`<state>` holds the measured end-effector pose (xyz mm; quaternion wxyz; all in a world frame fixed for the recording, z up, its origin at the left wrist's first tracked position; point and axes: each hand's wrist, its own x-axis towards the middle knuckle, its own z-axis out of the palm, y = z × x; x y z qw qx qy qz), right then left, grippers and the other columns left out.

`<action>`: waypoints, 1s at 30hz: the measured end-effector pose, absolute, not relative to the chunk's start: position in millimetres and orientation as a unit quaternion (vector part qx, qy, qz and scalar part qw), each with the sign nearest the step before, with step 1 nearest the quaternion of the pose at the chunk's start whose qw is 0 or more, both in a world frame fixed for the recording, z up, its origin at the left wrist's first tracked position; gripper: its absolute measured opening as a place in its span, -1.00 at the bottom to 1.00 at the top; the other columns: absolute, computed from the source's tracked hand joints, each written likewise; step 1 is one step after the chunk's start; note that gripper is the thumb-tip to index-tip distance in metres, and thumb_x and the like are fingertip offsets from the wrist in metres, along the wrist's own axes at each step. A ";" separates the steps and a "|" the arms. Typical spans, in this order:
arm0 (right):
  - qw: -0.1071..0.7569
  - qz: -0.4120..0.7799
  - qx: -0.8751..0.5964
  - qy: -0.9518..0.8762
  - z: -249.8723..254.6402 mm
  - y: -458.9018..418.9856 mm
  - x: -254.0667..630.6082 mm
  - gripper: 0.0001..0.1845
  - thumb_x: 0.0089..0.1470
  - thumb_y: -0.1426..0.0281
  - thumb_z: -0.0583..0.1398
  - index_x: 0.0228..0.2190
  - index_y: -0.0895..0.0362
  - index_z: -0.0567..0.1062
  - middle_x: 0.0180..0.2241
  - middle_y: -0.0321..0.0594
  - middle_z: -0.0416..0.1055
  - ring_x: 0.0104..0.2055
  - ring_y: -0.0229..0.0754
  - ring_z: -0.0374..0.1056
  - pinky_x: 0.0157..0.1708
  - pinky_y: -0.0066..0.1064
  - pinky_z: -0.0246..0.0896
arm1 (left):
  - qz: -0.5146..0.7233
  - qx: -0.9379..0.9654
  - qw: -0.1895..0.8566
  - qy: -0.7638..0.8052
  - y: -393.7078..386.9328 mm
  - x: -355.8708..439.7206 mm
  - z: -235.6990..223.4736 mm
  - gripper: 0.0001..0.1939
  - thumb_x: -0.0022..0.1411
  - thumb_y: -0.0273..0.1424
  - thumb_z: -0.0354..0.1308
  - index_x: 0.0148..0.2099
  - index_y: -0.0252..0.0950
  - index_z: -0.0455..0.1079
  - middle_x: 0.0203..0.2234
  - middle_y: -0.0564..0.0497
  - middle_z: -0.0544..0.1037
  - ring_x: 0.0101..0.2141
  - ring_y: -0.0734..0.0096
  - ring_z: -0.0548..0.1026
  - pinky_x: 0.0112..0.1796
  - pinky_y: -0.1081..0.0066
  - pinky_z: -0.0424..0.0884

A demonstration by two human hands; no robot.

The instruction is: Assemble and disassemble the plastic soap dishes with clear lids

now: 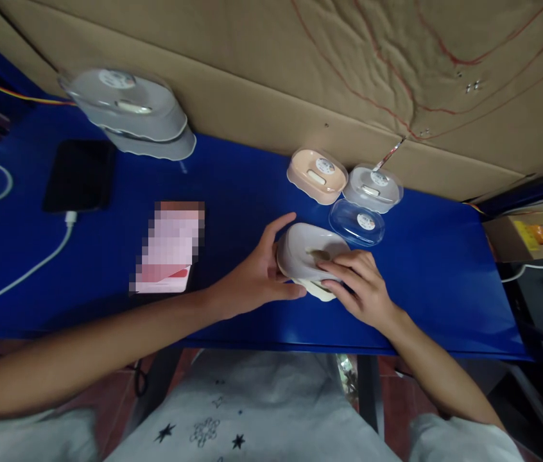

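A light grey oval soap dish (295, 253) is tilted in front of me, over a cream scalloped piece (317, 290) showing below its near edge. My left hand (266, 273) cups the dish's left end; its index finger and thumb stretch out while other fingers curl against the side. Reaching over the right side, my right hand (361, 285) has its fingers inside the dish and its thumb at the near rim, closed on it. Just beyond, a loose clear lid (351, 221) lies on the blue table (425, 276). The dish's underside is hidden.
Behind stand a peach lidded dish (307, 173) and a grey lidded dish (382, 200). Stacked grey dishes (146, 122) are at the back left. A lit phone (170, 247) and a dark phone (79, 176) on a white cable lie left. Brown covering (252, 70) forms the back wall.
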<state>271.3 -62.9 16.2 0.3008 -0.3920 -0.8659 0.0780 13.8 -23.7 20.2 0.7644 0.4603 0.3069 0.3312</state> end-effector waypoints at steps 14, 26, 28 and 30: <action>0.234 -0.060 -0.378 -0.893 13.4 -76.4 248.6 -0.16 0.32 0.41 0.29 0.47 0.03 0.08 -0.07 -0.10 0.62 -0.05 -0.02 0.54 -0.07 -0.19 0.42 | 0.400 0.313 0.793 0.336 -23.9 15.4 31.1 -0.25 0.20 -0.41 0.42 0.38 -0.04 0.27 0.21 -0.05 0.52 0.24 0.08 0.44 0.20 0.11 0.41; 0.293 0.089 -0.584 -0.752 4.5 -4.1 333.5 -0.27 0.15 0.10 0.40 0.29 -0.05 0.42 0.36 0.04 0.28 0.44 0.32 0.09 0.44 0.27 -0.22 | 0.366 0.238 0.834 0.338 -10.4 12.0 17.7 -0.62 0.31 -0.30 0.36 0.15 -0.20 0.51 0.10 -0.13 0.60 0.12 -0.02 0.53 0.04 0.04 0.54; 0.328 0.158 -0.594 -0.718 -0.8 -2.0 339.2 -0.24 0.06 0.05 0.46 0.23 -0.02 0.48 0.35 0.02 0.30 0.43 0.30 0.12 0.46 0.21 -0.19 | 0.366 0.242 0.838 0.323 -10.5 10.5 18.8 -0.63 0.34 -0.26 0.35 0.14 -0.22 0.52 0.11 -0.15 0.60 0.14 -0.08 0.53 0.07 -0.03 0.53; 0.380 0.210 -0.588 -0.683 -5.2 -8.3 331.4 -0.36 0.28 0.00 0.26 0.28 -0.02 0.41 0.33 -0.01 0.33 0.39 0.16 0.22 0.43 0.10 -0.01 | 0.369 0.244 0.839 0.318 -11.4 10.8 20.0 -0.63 0.35 -0.24 0.34 0.15 -0.23 0.51 0.12 -0.16 0.60 0.18 -0.11 0.50 0.09 -0.06 0.51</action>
